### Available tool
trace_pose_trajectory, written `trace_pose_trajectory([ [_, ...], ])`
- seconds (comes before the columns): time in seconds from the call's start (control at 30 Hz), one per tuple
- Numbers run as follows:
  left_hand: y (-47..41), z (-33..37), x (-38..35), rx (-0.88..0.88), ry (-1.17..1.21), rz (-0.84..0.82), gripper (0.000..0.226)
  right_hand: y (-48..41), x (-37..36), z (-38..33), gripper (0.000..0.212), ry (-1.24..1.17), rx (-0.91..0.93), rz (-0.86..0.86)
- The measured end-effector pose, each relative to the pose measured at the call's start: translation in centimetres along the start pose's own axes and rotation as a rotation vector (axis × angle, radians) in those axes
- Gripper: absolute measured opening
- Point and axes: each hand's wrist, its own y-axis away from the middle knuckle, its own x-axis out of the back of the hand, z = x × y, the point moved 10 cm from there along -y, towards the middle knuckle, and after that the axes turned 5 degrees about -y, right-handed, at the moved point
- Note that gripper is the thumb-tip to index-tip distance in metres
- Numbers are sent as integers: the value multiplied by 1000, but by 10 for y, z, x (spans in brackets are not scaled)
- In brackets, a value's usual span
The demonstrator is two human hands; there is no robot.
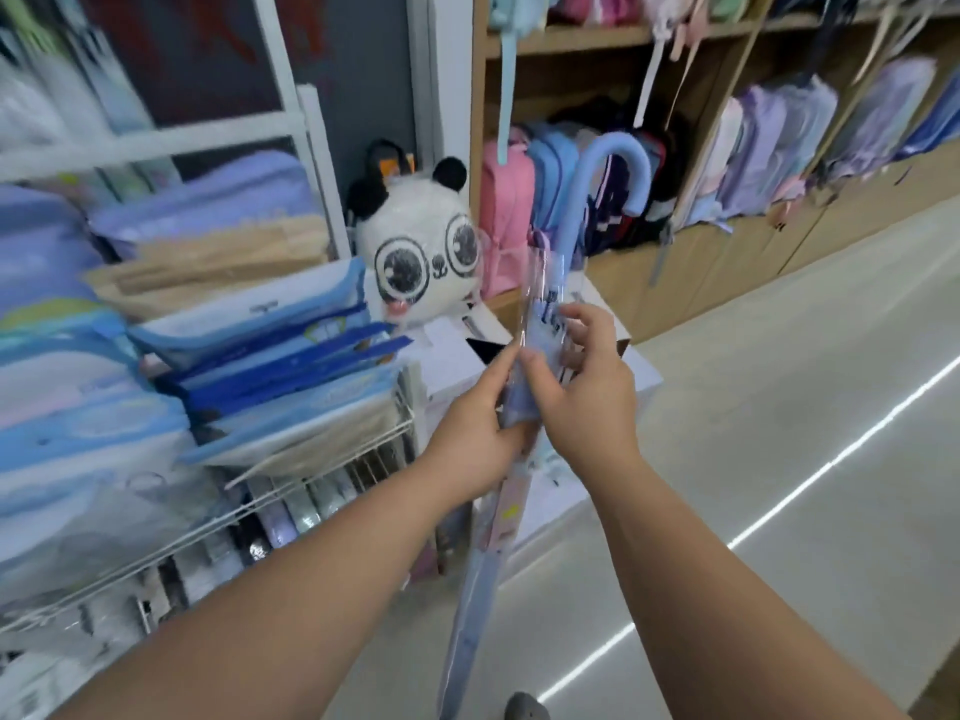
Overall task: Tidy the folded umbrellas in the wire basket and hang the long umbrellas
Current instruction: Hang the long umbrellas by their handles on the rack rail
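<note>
Wire basket (332, 462) at left, long umbrella (478, 579) (hook uppermost) at right.

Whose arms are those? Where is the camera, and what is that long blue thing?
There is no robot here, just a person in a shop. The camera sits on the person's head and looks forward and down, so the two arms reach out as if they were your own. There is only this one picture.

The left hand and the right hand both hold a long umbrella. It is light blue and wrapped in clear plastic, and its curved handle points up.

To the left is a wire basket, with flat blue packets piled above it. Behind the hands sits a fluffy panda toy, and backpacks stand on wooden shelves.
</note>
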Motion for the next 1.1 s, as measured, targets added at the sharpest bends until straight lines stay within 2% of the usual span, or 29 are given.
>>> trace_pose_trajectory([
  [0.2, -32, 67, -7, -49, 62, 97, 87, -47, 36, -26, 63, -76, 76, -131],
  [0.37, -56, 106, -4, -79, 132, 118, 88, -86, 60, -42, 60, -253, 87, -166],
  [0.57, -89, 164, 16, -117, 157, 24, 86, -136, 63, -66, 51, -390, 71, -286],
  [0.7, -105, 198, 36, -150, 238, -7, 79, -172, 65, -100, 49, -288, 143, -191],
  [0.87, -120, 208, 72, -147, 185, 164, 69, -205, 58, -142, 51, -126, 244, -44],
  [1.03, -129, 196, 85, -170, -49, 281, 96, -219, 47, -171, 52, -18, 326, 137],
  [1.1, -136, 196, 97, -194, -78, 335, 95, -222, 36, -178, 52, -1, 325, 168],
])
